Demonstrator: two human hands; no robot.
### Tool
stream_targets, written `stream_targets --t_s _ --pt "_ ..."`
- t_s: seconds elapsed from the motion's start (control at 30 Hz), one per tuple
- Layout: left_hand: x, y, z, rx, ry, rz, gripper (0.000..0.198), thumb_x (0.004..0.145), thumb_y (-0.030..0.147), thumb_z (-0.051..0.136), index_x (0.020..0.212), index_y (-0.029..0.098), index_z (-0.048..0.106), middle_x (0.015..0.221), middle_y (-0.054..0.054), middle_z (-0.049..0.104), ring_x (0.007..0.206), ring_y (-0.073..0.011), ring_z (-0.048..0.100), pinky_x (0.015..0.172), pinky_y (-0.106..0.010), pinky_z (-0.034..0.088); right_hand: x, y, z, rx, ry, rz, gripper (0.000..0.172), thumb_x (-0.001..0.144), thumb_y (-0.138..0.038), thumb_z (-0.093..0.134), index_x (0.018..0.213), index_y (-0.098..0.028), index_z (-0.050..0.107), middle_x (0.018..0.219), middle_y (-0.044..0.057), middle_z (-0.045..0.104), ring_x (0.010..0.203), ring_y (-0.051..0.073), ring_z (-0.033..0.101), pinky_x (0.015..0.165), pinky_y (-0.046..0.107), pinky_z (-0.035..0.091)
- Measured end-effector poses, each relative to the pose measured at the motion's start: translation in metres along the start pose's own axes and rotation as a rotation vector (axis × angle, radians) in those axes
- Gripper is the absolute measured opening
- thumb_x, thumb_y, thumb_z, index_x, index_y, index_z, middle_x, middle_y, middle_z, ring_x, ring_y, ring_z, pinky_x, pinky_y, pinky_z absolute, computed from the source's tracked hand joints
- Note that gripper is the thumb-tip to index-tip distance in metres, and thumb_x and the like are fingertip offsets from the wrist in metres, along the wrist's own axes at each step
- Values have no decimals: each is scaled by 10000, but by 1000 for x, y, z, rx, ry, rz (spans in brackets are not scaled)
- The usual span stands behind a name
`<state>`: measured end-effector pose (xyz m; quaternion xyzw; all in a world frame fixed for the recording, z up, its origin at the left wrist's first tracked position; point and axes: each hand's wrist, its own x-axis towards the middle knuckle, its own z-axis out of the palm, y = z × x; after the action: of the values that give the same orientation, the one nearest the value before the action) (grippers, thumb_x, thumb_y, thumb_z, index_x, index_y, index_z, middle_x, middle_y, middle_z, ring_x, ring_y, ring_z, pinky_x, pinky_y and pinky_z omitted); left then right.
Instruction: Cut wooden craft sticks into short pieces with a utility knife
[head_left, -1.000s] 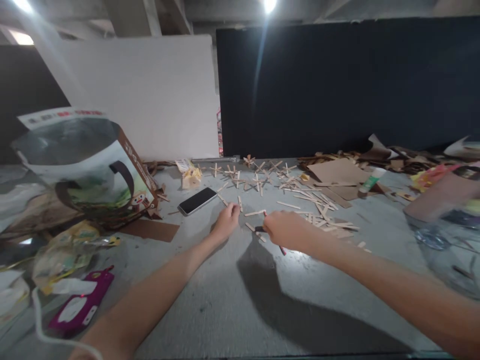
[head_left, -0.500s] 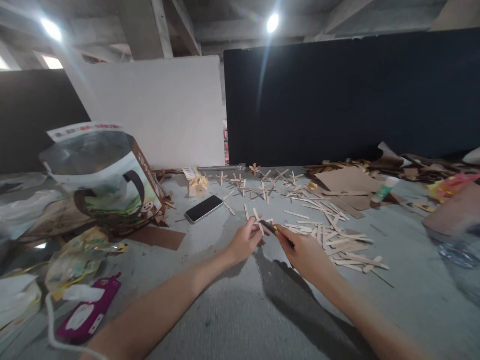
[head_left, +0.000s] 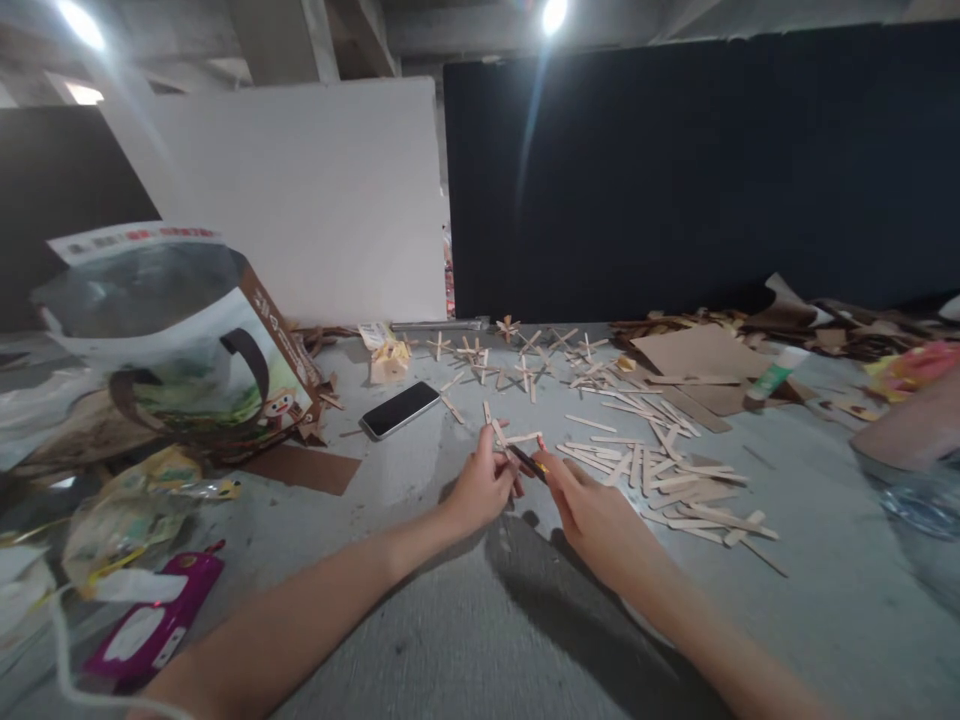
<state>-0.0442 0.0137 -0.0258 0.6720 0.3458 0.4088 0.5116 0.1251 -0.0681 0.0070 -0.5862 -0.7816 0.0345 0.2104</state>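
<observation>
My left hand is closed, pinching a wooden craft stick between thumb and fingers. A second stick crosses close by, toward my right fingers. My right hand is wrapped round what looks like a slim black-and-yellow utility knife. Its dark tip points left and reaches the stick at my left fingertips; whether it touches is too small to tell. Just right of my hands lies a loose pile of craft sticks. Several crossed, star-shaped stick pieces lie farther back.
A black phone lies left of the hands. Beyond it stands a large printed bag. A purple device with a white cable is at lower left. Cardboard sheets and a glue stick lie back right; another person's arm shows at right.
Both hands have shifted slightly left and stay close together. The knife tip has moved lower against the held stick, and a crossing stick shows more clearly. The camera view has tilted down a little.
</observation>
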Motion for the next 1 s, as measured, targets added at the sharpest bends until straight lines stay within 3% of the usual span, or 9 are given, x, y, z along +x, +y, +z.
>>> stream_targets --t_s 0.37,0.47,0.63,0.8,0.87,1.0 --pt "-6 1 -7 111 -102 42 343 989 277 541 1314 206 459 683 33 636 580 -120 595 603 -238 474 -1 -11 -14 -108 -179 56 427 983 -82 427 1370 -208 557 892 78 760 700 219 723 555 285 248" --pt "-7 4 -5 52 -87 13 371 974 320 571 1295 205 424 643 46 628 536 -129 598 557 -235 466 1 -23 -18 -108 -208 89 399 976 -59 426 1313 -207 579 921 80 766 737 219 728 556 287 249" --pt "-6 5 -5 33 -83 -19 332 940 327 602 1220 210 468 635 37 629 526 -139 597 529 -241 459 1 -39 -21 -223 -284 146 578 947 -14 456 1492 -207 450 1052 136 763 785 238 756 564 290 273" --pt "-4 -1 -7 53 -82 26 310 927 304 595 1215 220 516 662 23 655 564 -152 630 582 -269 498 10 -35 -36 -195 -325 111 348 1013 -61 424 1299 -194 570 917 105 762 789 250 752 559 292 266" --pt "-3 -2 -6 20 -60 12 317 935 329 590 1213 219 481 674 24 658 560 -151 639 567 -264 503 12 -35 -37 -172 -311 89 328 1026 -66 392 1263 -190 583 895 101 759 775 248 746 557 293 284" --pt "-3 3 -6 -56 -18 -10 324 940 378 601 1175 228 436 664 47 639 523 -129 627 514 -225 472 10 -39 -24 -254 -282 116 519 968 -17 437 1441 -227 468 1065 119 757 776 222 755 567 272 349"
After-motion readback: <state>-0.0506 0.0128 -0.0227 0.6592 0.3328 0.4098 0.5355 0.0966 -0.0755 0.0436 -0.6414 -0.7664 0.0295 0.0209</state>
